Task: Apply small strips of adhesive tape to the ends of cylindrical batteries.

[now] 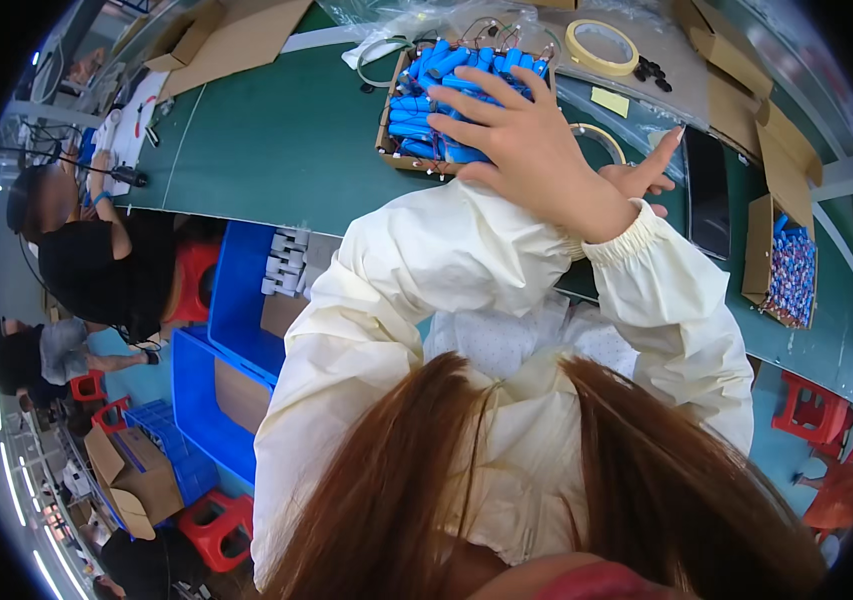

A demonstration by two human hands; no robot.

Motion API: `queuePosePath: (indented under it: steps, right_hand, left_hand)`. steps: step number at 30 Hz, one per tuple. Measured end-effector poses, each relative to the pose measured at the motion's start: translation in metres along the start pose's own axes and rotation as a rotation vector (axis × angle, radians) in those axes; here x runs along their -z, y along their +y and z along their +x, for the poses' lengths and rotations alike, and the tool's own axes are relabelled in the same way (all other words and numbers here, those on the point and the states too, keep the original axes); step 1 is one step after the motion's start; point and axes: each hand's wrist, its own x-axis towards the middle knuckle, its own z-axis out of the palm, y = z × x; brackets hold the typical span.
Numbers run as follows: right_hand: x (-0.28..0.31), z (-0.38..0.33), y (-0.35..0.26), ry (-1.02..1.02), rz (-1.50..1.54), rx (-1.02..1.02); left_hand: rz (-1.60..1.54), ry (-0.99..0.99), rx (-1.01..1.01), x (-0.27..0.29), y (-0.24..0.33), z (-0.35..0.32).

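Observation:
My forearms cross, the right wrist lying over the left. My right hand [511, 135] is open, its fingers spread over a shallow cardboard box [383, 137] of blue cylindrical battery packs [414, 118] with thin wires. Some packs are hidden under the fingers. From beneath the right wrist comes my left hand [638, 178], partly covered, with one finger stretched out and others bent; nothing shows in it. That finger points toward a black smartphone [707, 195] lying on the green table. Beside the left hand is a roll of tape [601, 136], partly hidden.
Beyond the hands lie another tape roll [601, 48], small black pieces [653, 73] and a yellow note [609, 101]. A carton of small blue wired parts [791, 270] stands at right. Blue bins [196, 400] and red stools [216, 530] are at left, where a seated person [96, 255] works.

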Motion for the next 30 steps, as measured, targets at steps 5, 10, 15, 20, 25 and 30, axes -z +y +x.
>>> queuePosePath:
  steps: [5,10,15,20,25,30]
  right_hand:
    - [-0.014,-0.004,0.006,0.077,-0.053,0.072]
    - [-0.011,0.004,0.014,0.099,-0.111,0.081]
    - [-0.036,0.02,0.015,0.127,-0.096,0.034]
    - [-0.033,0.013,0.005,0.122,-0.091,0.088]
    - [-0.028,0.009,0.002,0.111,-0.065,0.054]
    - [-0.022,0.01,-0.003,0.193,-0.045,-0.029]
  left_hand:
    - [-0.198,0.117,0.239,-0.009,-0.008,0.004]
    - [-0.412,0.147,0.477,0.005,0.027,0.01]
    - [-0.579,0.128,0.714,0.008,0.021,0.009]
    - [0.131,0.108,-0.027,-0.005,-0.015,0.0]
    - [0.202,0.13,-0.019,-0.004,0.002,-0.007]
    - [0.109,0.136,0.033,-0.005,-0.004,-0.008]
